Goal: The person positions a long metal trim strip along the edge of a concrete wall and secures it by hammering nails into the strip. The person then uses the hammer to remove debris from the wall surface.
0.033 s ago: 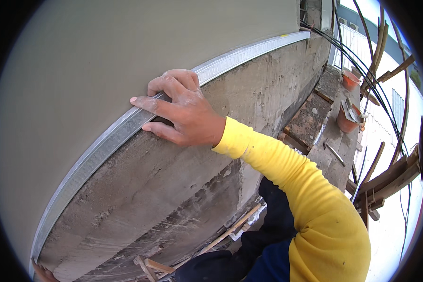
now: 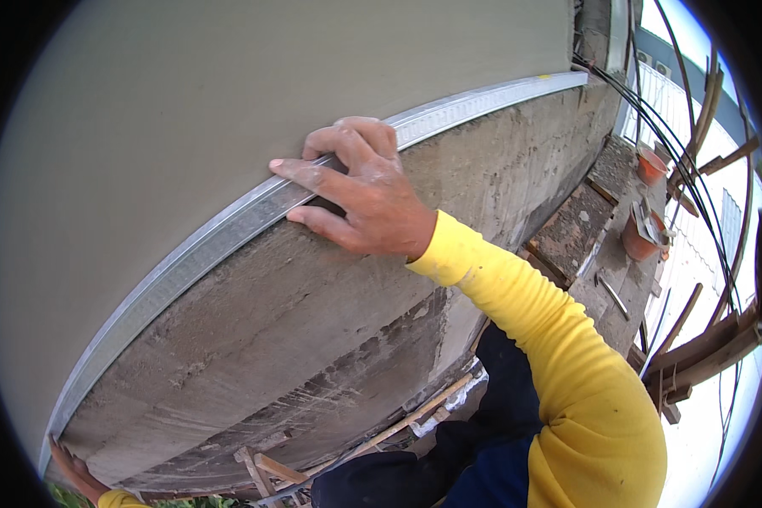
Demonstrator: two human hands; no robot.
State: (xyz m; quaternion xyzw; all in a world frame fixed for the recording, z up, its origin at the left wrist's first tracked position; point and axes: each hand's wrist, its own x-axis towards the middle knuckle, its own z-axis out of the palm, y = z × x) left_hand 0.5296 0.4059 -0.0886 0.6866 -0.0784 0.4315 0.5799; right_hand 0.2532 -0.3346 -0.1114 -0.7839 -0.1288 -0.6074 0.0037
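Note:
A long silver metal straightedge [image 2: 212,233] lies against the smooth grey plastered wall [image 2: 186,102], along the upper edge of a rough concrete band [image 2: 254,339]. My right hand [image 2: 356,190], dusted pale, grips it near the middle, thumb on the lower edge and fingers bent over the top. My left hand [image 2: 80,470] is at the lower left end, its fingers on the straightedge, partly cut off by the rim. My right sleeve [image 2: 533,322] is yellow.
A plank walkway [image 2: 614,271] at right holds two orange buckets [image 2: 639,241], one with trowels, and a loose tool. Black cables [image 2: 681,144] hang beside wooden scaffold poles [image 2: 711,356] over a white roof. Wooden supports [image 2: 275,466] and my dark-clothed leg show below.
The view has shifted, so wall, straightedge and right hand appear further right. More of my left hand and its yellow cuff now shows. My grip looks much the same.

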